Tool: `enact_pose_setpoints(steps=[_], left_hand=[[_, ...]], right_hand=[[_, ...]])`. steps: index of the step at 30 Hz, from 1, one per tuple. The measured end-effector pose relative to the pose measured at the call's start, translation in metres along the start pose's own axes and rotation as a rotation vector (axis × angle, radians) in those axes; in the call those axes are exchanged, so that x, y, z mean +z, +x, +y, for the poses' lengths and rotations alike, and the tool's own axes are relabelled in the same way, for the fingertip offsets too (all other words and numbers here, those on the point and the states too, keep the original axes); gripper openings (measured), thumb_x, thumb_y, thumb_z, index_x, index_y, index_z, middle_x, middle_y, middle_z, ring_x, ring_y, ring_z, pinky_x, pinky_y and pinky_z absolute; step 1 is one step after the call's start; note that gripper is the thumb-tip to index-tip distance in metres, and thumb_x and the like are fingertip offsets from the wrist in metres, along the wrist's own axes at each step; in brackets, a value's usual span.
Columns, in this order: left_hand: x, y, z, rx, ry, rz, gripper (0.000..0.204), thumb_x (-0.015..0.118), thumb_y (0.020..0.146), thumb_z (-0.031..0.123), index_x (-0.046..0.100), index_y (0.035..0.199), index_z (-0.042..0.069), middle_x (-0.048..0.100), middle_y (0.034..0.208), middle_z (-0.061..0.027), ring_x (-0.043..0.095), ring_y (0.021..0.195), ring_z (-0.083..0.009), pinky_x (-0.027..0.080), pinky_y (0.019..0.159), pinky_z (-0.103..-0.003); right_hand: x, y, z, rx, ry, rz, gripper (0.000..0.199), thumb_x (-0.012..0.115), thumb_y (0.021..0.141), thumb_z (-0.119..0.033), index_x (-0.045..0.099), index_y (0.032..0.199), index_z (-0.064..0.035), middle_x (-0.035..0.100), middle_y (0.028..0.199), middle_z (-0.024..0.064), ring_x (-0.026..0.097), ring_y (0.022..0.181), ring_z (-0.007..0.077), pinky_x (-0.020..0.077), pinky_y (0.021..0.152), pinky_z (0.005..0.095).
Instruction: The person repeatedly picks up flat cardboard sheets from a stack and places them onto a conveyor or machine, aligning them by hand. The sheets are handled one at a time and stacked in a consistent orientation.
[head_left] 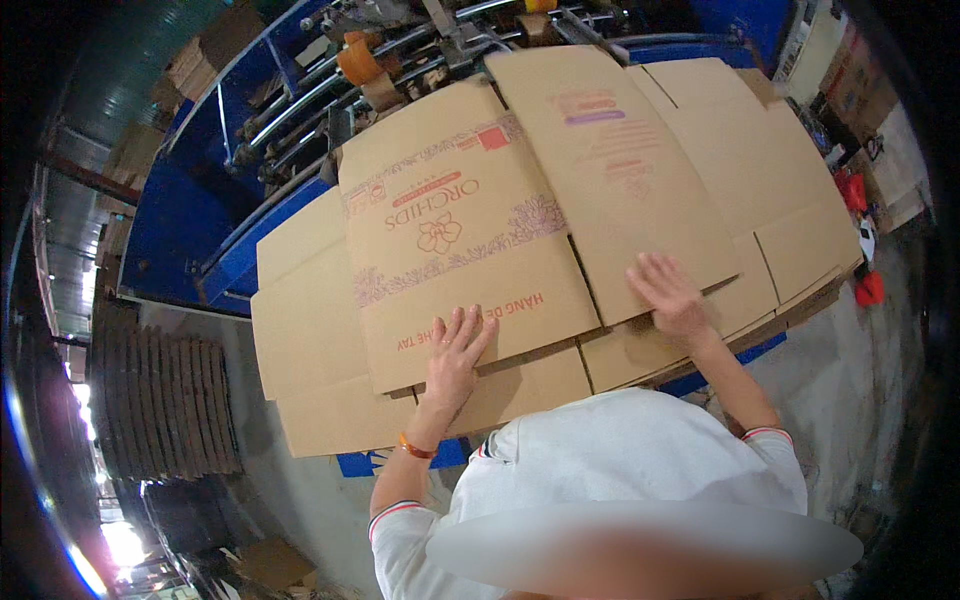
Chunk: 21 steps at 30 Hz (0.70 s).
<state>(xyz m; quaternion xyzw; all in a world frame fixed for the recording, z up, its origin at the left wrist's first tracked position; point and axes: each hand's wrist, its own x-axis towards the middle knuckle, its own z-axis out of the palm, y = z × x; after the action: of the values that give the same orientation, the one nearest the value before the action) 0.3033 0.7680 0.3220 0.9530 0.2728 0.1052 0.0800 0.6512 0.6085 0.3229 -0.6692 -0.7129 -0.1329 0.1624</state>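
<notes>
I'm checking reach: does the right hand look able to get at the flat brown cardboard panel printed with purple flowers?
Likely yes: the right hand lies just right of the panel; nothing upright stands between.

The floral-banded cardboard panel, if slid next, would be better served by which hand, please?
Likely the left hand: it lies spread over the near edge of the floral-banded cardboard panel, while the right hand rests on the neighbouring panel.
</notes>
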Motion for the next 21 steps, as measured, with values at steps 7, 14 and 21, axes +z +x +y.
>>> enact_pose_setpoints(steps=[7,14,21], left_hand=[[-0.003,0.027,-0.034,0.021,0.081,-0.01,0.08,0.062,0.066,-0.009,0.044,0.138,0.02,0.04,0.144,-0.0131,0.038,0.132,-0.0357,0.026,0.108,-0.056],[0.005,0.104,-0.096,0.08,0.155,0.077,0.07,0.057,0.071,-0.007,0.048,0.135,0.019,0.044,0.142,-0.011,0.042,0.129,-0.0351,0.032,0.104,-0.055],[-0.004,0.197,-0.139,-0.088,0.336,0.181,0.055,0.057,0.083,0.011,0.045,0.136,0.018,0.049,0.136,-0.0089,0.045,0.126,-0.0284,0.031,0.105,-0.054]], right_hand=[[0.034,0.028,0.011,-0.056,0.018,0.143,0.04,0.055,0.076,-0.013,0.063,0.114,-0.0096,0.061,0.12,0.0145,0.059,0.107,0.0333,0.0468,0.092,0.0443],[0.075,0.107,0.057,-0.049,0.035,0.202,0.051,0.052,0.072,0.002,0.06,0.121,-0.0112,0.059,0.125,0.0122,0.057,0.113,0.0328,0.0446,0.097,0.0437],[0.112,0.211,0.11,0.184,0.01,0.147,0.052,0.053,0.077,0.0,0.054,0.127,-0.0144,0.055,0.13,0.0074,0.05,0.122,0.0278,0.0388,0.101,0.0421]])
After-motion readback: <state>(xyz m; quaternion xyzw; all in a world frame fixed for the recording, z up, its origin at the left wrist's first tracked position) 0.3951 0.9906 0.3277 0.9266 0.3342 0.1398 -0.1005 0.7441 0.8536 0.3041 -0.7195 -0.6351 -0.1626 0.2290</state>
